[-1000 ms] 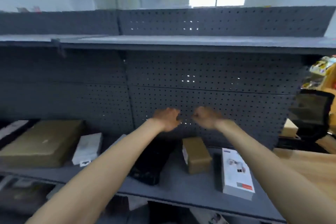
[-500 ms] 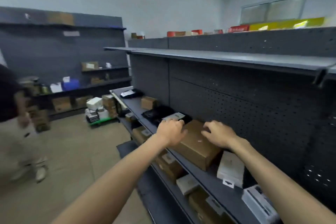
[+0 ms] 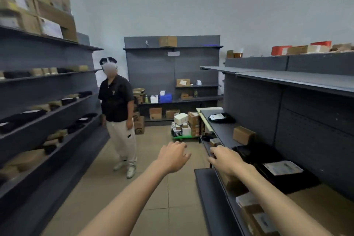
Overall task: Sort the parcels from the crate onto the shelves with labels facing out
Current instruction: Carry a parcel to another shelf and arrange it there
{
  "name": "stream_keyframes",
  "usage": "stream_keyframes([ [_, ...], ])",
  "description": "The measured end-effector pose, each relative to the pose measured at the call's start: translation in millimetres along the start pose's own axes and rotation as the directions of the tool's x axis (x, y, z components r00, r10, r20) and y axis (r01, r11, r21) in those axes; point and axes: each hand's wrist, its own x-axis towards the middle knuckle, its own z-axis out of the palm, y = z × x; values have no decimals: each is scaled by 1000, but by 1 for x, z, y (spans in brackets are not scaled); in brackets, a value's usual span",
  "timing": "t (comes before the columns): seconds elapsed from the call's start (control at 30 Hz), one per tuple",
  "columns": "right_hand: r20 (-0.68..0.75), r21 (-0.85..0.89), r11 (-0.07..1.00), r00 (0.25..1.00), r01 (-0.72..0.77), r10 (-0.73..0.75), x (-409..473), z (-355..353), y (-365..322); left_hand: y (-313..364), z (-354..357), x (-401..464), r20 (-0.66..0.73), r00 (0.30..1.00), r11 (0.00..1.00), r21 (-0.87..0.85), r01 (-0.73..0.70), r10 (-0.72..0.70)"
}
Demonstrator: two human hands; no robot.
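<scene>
Right, both hands are hanging out in front with nothing in them: the left hand (image 3: 175,156) is floating over the aisle floor, fingers loosely spread, and the right hand (image 3: 226,159) is hovering just off the shelf (image 3: 226,132) edge, fingers relaxed. Parcels are waiting far down the aisle, stacked on a green cart (image 3: 182,136). Another person (image 3: 117,113) is standing beside that route, so walking over risks a bump, and I'm judging the black bag (image 3: 249,152) near the right hand could get knocked off
</scene>
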Motion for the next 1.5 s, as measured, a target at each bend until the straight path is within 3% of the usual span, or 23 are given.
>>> stream_keyframes([
  [0.5, -13, -12, 994, 994, 111, -112, 229, 22, 45, -52, 24, 193, 31, 995, 994, 57, 95, -97],
  [0.9, 40, -60, 989, 991, 132, -130, 415, 57, 35, -148, 58, 349, 60, 991, 991, 65, 116, -120],
  [1.23, -24, -111, 994, 999, 22, -24, 584, 48, 21, -242, 56, 523, 12, 1000, 999, 19, 27, -27],
  [1.5, -11, -122, 992, 999, -40, 39, 699, 75, 42, -284, 93, 651, 27, 997, 997, 3, -72, 72],
])
